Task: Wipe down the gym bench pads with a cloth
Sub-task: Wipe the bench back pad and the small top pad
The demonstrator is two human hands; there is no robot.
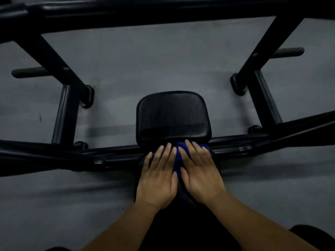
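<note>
Left hand (157,176): palm down, fingers straight and slightly spread, pressing the left part of the cloth.
Right hand (201,171): flat likewise, fingers extended, pressing the right part; thumbs nearly meet.
Cloth (178,155): blue, bunched, mostly hidden under both hands, at the near edge of the seat pad.
Seat pad (173,116): black, rounded corners, bare beyond the fingertips.
Near surface (183,194): dark under the palms; probably a second pad, outline unclear.
Frame (235,144): black tubes crossing beneath.
Floor (145,60): grey.
</note>
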